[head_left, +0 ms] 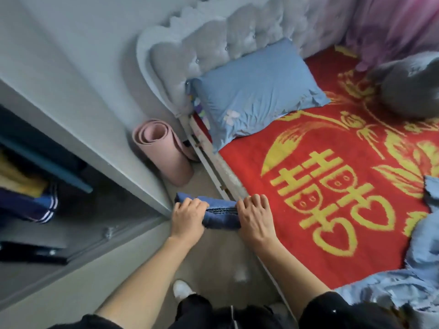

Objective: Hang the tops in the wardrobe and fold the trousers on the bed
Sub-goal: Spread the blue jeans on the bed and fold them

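Folded blue jeans (219, 216) hang in the air over the floor between the bed and the wardrobe, held from both ends. My left hand (187, 218) grips their left side and my right hand (255, 216) grips their right side, close to the bed's edge. The bed (332, 210) carries a red blanket with yellow patterns. At the left the wardrobe (47, 186) stands open, with folded clothes on its shelves. More pale blue denim (418, 269) lies bunched at the bed's lower right.
A blue pillow (256, 91) leans at the padded grey headboard (209, 51). A rolled pink mat (164, 150) stands on the floor by the bed corner. A grey cushion (413, 86) lies at the far right. My white shoe (181, 289) is on the floor.
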`<action>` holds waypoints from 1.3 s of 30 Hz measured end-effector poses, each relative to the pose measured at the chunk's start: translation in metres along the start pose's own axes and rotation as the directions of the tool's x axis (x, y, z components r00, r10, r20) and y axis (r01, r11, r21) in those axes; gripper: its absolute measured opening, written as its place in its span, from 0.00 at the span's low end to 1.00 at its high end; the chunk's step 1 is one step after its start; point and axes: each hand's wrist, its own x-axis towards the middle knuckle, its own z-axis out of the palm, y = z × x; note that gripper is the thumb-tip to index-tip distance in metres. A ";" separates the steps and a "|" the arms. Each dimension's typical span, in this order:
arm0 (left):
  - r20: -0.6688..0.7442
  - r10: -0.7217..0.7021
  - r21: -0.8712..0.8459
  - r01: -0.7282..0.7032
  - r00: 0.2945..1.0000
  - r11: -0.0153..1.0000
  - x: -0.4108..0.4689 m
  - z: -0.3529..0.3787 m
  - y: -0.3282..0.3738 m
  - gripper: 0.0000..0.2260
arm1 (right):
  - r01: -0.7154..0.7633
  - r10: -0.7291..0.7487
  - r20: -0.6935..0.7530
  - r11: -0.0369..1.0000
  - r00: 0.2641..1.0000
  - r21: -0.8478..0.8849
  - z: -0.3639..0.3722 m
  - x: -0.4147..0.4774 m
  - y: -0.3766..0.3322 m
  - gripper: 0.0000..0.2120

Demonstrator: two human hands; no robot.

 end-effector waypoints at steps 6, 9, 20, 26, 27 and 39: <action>-0.082 -0.058 0.087 0.066 0.995 0.994 -0.047 -0.053 -0.125 0.20 | 0.177 -0.171 -0.148 0.984 0.974 0.027 -0.037 0.045 -0.123 0.16; -0.126 -0.055 0.162 0.076 0.991 0.984 -0.073 -0.086 -0.198 0.19 | 0.190 -0.181 -0.089 0.976 0.979 0.102 -0.052 0.067 -0.200 0.17; -0.456 -0.139 0.347 0.320 0.879 0.882 -0.162 -0.312 -0.509 0.23 | 0.535 -0.509 -0.494 0.839 0.705 -0.101 -0.248 0.173 -0.523 0.27; -0.821 0.194 0.455 0.409 0.538 0.791 -0.148 -0.472 -0.599 0.19 | 0.479 -0.495 -0.839 0.806 0.225 -0.347 -0.424 0.198 -0.597 0.22; -0.842 0.257 0.476 0.430 0.474 0.767 -0.142 -0.495 -0.606 0.17 | 0.445 -0.484 -0.865 0.809 0.132 -0.385 -0.450 0.203 -0.601 0.22; -0.816 0.328 0.573 0.587 0.477 0.572 0.012 -0.632 -0.692 0.14 | 0.192 -0.528 -0.849 0.830 -0.033 -0.524 -0.611 0.359 -0.630 0.23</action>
